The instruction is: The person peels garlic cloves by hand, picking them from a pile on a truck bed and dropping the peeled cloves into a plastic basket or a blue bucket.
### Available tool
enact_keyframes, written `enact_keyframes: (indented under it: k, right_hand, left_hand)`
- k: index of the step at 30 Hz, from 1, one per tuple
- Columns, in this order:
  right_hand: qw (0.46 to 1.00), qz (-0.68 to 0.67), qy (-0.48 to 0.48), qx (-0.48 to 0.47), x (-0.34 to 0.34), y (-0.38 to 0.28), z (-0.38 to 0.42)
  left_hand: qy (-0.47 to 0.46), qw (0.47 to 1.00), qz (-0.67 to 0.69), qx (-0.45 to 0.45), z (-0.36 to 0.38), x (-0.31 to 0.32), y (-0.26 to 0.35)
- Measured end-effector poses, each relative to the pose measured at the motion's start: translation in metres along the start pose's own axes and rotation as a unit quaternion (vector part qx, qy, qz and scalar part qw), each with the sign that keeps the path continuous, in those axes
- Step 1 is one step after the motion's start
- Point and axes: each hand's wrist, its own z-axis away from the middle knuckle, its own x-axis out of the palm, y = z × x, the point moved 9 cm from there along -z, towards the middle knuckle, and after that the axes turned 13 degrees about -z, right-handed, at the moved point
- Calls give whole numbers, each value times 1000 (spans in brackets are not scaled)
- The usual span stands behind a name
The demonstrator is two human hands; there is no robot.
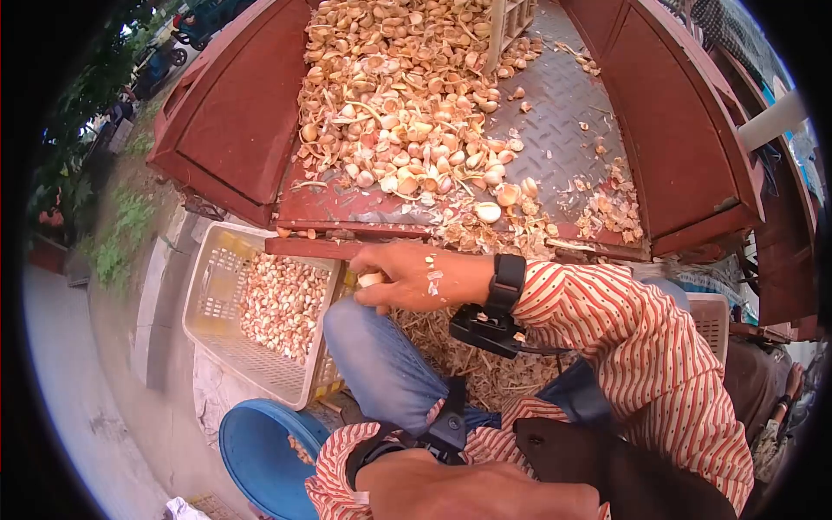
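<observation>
My right hand reaches out from a red-striped sleeve and pinches a pale garlic clove just above the rim of a cream plastic crate. The crate holds many peeled cloves. A black watch is on that wrist. My left hand lies close to my body at the bottom edge, a black strap on its wrist. Its fingers are not clearly visible and I cannot see anything in it. A big heap of unpeeled garlic cloves covers the red cart bed ahead.
The red metal cart bed has raised side panels. Dry garlic skins lie piled between my knees. A blue tub sits below the crate. Another crate stands at right. Pavement and plants are at left.
</observation>
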Motion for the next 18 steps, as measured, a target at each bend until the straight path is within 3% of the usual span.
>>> enact_keyframes:
  k: [2,3,4,5,6,7,10,18]
  right_hand:
    - [983,119,-1,-142,8,-48,-16]
    - [963,172,12,-205,3,-64,-16]
    - [950,254,23,-180,-18,-56,-17]
    - [949,278,79,-123,-51,-48,-10]
    - [923,328,146,-139,-83,-43,3]
    - [905,377,181,-75,-114,-29,17]
    - [862,463,205,11,-163,3,49]
    - [814,560,153,13,-163,14,37]
  left_hand:
    - [-93,995,23,21,1,18,9]
    - [-58,996,46,45,2,21,11]
    - [-23,995,67,71,3,24,13]
    - [90,985,96,111,10,30,9]
    - [126,976,104,144,16,27,10]
    - [162,965,110,177,22,23,11]
    - [117,962,99,225,21,11,15]
    - [176,939,90,283,20,6,19]
